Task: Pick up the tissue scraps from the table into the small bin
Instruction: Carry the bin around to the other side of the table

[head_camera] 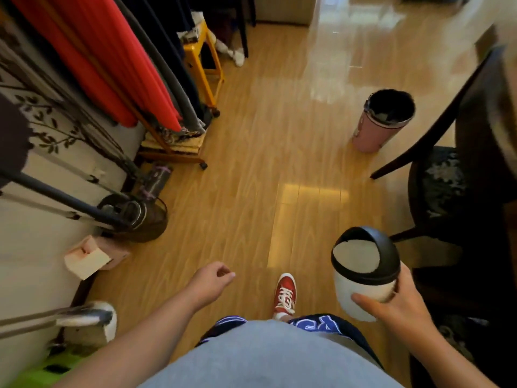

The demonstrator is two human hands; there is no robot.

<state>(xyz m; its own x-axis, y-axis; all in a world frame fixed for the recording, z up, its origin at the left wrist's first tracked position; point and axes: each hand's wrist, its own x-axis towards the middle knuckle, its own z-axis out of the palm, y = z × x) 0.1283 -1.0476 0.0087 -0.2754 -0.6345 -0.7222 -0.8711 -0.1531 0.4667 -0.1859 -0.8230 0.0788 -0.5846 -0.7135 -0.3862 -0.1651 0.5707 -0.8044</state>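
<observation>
- Tissue scraps: none in view; no table top with scraps shows, so their place cannot be told.
- Small bin [363, 273]: white body, black swing lid, carried upright by the right hand [402, 306], whose fingers and thumb wrap the lower wall.
- Left hand [212, 278]: loosely curled, apparently holding nothing.
- Handling, judged: scraps should be very light, soft and easily torn or blown, so best pinched by fingertips at the bunched middle, then pushed through the lid flap.
- Pink floor bin [383, 119] stands well apart.
</observation>
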